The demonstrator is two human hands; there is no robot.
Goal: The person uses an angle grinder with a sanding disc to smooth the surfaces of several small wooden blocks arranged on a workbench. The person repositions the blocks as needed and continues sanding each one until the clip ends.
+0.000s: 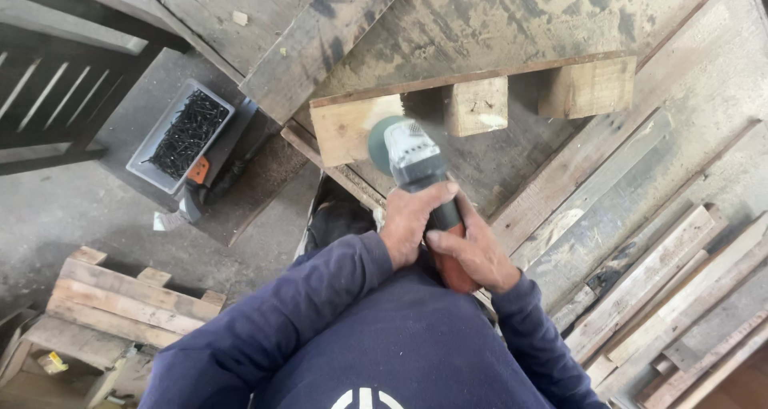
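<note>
Fingers [438, 236] of both hands wrap the grinder [416, 167], its long axis pointing ahead, disc touching the block [346, 127].

Dark navy long-sleeved sweatshirt [376, 337], ribbed cuffs at both wrists, small white round emblem near the lower hem.

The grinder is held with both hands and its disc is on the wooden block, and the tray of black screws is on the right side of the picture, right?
Nearly. The head view shows the tray of black screws on the left side, not the right. The rest holds: the left hand and right hand both grip the grinder, with its disc against the wooden block.
</note>
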